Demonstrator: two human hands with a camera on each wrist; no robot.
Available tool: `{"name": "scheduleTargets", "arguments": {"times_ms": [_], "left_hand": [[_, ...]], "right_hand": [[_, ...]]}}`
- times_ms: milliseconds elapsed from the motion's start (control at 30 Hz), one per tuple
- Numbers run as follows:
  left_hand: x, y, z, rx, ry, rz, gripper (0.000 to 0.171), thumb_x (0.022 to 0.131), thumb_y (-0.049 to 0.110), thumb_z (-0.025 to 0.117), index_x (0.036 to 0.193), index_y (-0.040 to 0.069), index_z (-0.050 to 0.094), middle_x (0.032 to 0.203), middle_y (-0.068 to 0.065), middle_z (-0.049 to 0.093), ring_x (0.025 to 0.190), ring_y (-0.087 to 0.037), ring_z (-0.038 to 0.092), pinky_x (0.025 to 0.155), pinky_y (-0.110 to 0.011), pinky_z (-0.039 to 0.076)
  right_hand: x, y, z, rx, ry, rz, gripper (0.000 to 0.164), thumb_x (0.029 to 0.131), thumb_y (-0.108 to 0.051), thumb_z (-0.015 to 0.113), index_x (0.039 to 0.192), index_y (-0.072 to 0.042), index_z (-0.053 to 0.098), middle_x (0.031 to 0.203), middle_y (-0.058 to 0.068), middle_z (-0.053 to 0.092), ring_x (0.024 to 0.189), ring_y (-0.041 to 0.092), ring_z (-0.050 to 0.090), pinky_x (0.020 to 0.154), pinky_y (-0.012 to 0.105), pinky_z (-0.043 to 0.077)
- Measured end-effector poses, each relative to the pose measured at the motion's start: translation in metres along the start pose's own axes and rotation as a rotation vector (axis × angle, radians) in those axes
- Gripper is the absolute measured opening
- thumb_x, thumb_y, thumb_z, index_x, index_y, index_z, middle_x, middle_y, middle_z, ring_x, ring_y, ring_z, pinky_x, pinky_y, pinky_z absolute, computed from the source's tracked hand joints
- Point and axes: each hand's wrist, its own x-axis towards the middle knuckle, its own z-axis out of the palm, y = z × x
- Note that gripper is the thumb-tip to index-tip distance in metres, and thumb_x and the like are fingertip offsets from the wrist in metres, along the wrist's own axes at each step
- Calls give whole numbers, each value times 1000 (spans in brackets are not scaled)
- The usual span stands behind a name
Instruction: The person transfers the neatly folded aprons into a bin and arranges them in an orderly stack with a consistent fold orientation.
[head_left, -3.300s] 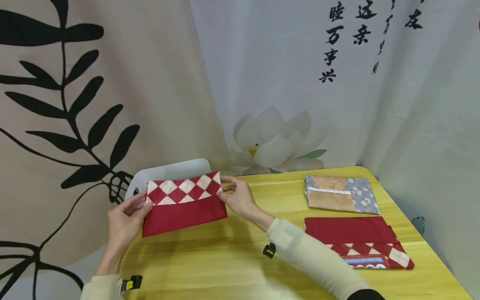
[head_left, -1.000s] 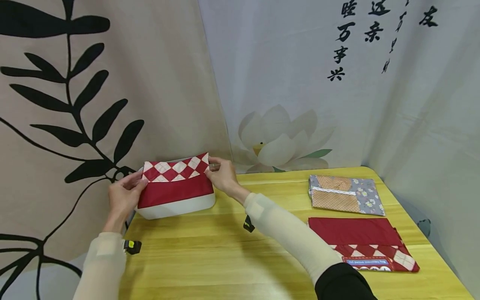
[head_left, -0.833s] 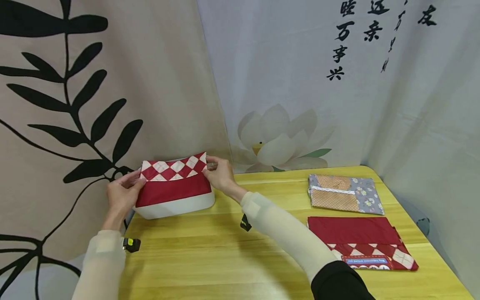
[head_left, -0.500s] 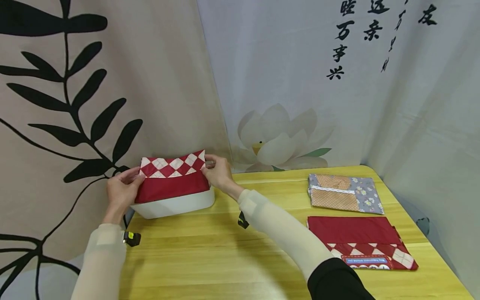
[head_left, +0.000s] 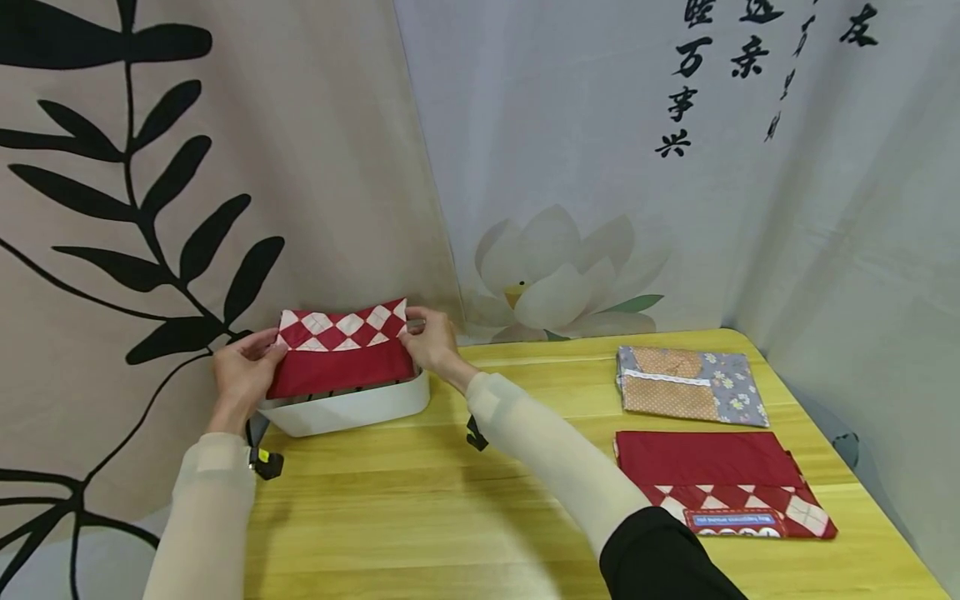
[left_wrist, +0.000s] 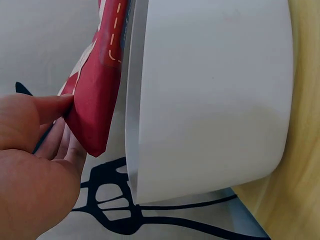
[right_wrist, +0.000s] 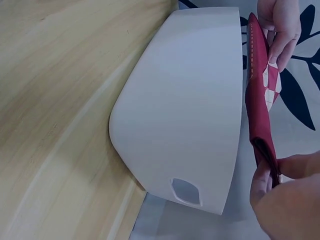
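A red cloth pouch (head_left: 341, 373) with a red-and-white diamond band is stretched between both hands above the white plastic bin (head_left: 352, 413). My left hand (head_left: 246, 372) pinches its left end, thumb in front and fingers behind. At the right end, my right hand (head_left: 435, 342) pinches the other edge between thumb and fingers. In the left wrist view the pouch (left_wrist: 97, 105) hangs just off the bin's rim, with a stitched label partly showing on its underside. The right wrist view shows the pouch (right_wrist: 258, 112) lying flat along the open top of the bin (right_wrist: 185, 100), a small gap between them.
On the right of the wooden table (head_left: 420, 517) lie a second red diamond-band pouch (head_left: 712, 458) with a blue label and, behind it, a grey floral and tan pouch (head_left: 671, 396). Curtains (head_left: 337, 167) hang close behind the bin and the table's back edge.
Both hands have carried the red pouch back and left from over the table to above the bin. Lately it has risen slightly, showing more of the bin's front and opening.
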Motion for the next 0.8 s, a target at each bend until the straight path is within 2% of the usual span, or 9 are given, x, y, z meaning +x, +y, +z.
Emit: {"name": "scheduleTargets", "arguments": {"times_ms": [100,333,500,733,800], "left_hand": [[2,-3,-1,5,-4,-17,49,113,37,71,159,22,67,161,-13,69,127,-18,69,106,-29,66],[3,-8,-1,-3,-24,-30,51,114,34,68,163,20,63,165,-13,65,139,-28,65,117,-45,61],[2,-11,-1,8,-16,-28,49,115,31,67,162,19,63,163,-13,66,136,-26,65,119,-47,60],[0,-12,0,-3,-31,-30,48,115,29,68,161,18,64,164,-15,65,139,-31,66,120,-53,59],[0,-13,-1,-4,-43,-27,49,115,28,67,163,18,62,165,-16,64,141,-33,66,117,-49,61]], "right_hand": [[2,0,2,-8,-9,0,47,104,-2,78,151,-6,71,136,13,80,115,25,79,91,37,72],[4,1,6,-29,-34,2,48,104,-1,78,151,-8,71,139,12,79,115,26,77,92,38,71],[4,2,8,-58,-43,-7,48,103,-2,79,150,-9,73,138,11,80,116,26,79,90,34,71],[4,4,9,-50,-82,-6,49,103,1,76,152,-6,70,143,13,77,120,28,78,96,37,71],[4,5,9,-61,-95,-9,49,103,0,76,151,-4,70,143,14,77,120,28,78,96,37,71]]}}
